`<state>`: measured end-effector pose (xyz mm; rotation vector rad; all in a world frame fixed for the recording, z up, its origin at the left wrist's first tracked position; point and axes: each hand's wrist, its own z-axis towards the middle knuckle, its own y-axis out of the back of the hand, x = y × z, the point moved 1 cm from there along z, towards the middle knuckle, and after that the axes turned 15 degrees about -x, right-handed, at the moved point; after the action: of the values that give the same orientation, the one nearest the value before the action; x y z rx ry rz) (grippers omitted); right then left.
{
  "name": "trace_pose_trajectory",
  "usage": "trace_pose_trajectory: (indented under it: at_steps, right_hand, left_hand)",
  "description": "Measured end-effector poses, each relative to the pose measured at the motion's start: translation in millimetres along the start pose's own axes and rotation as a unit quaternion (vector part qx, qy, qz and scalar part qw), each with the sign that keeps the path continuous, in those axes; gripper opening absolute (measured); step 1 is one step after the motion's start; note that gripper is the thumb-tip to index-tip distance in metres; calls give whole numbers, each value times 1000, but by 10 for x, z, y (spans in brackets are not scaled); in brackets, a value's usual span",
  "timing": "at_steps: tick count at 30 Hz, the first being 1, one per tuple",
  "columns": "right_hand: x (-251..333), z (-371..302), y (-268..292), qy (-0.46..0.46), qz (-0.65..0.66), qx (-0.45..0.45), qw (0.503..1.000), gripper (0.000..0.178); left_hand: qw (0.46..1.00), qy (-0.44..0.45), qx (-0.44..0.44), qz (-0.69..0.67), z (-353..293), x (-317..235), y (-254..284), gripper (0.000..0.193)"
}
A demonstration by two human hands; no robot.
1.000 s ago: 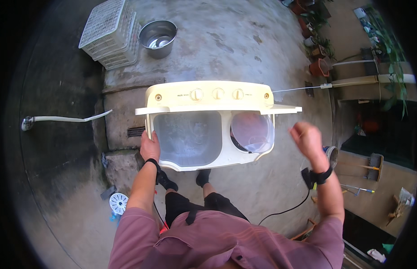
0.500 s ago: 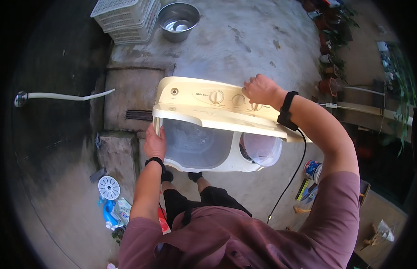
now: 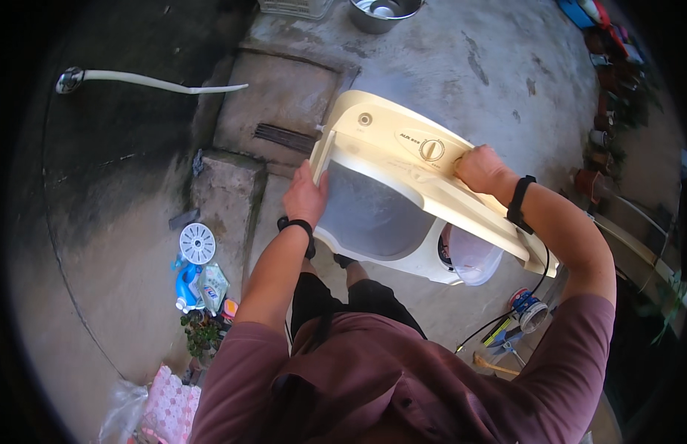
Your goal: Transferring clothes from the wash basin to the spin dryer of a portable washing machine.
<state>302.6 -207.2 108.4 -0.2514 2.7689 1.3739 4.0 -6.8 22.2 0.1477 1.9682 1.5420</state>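
Observation:
A cream twin-tub washing machine [image 3: 388,255] stands before me, turned at a slant, its wash tub [image 3: 369,211] open and grey inside. My left hand [image 3: 305,198] grips the machine's left edge, thumb on the tub side. On the control panel [image 3: 391,129], my right hand [image 3: 485,170] has its fingers curled over a knob, which it mostly hides. Left of that hand, another round knob [image 3: 431,150] shows plainly. A see-through round lid [image 3: 476,255] sits at the smaller spin tub, tilted up.
A white hose [image 3: 158,81] juts from the left wall above a concrete ledge [image 3: 229,189]. On the floor lie a white slotted disc [image 3: 197,243], a blue bottle [image 3: 187,287] and a potted plant [image 3: 201,333]. A metal basin [image 3: 380,18] stands at the back; flowerpots [image 3: 598,137] line the right.
My view has swung, so the machine appears more slanted and farther right. My right hand has come down from the panel's upper edge onto a knob. The left hand keeps its hold.

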Motion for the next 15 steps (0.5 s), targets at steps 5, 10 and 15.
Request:
trace_pose_trajectory:
  at_steps: [5,10,15]
  right_hand:
    - [8,-2,49,-96,108,56,988,22]
    - [-13,-3,251,-249,239,83,935,48]
    - [-267,-427,393,-324,394,10,860,55]
  left_hand:
    - [1000,14,18,-6,19,-43,19,51]
    - [1000,2,-16,-2,25,14,40,51]
    - [1000,7,0,1,40,-42,-20,49]
